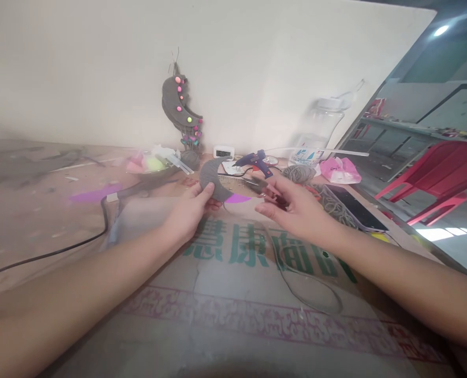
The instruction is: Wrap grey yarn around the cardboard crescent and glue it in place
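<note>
My left hand pinches a crescent wrapped in grey yarn, thumb on its face and fingers behind. My right hand is closed around dark-bladed scissors; the blades point left towards the crescent, and the fingers mostly hide the handles. A strand of grey yarn loops over the printed sheet below my hands. Just beyond them lies a blue glue gun. Part of a purple piece shows under the crescent.
Against the board hangs a grey crescent with coloured pompoms. A black cable crosses the left side. To the right are a yarn ball, loose yarn, a phone, a clear bottle and a pink bag.
</note>
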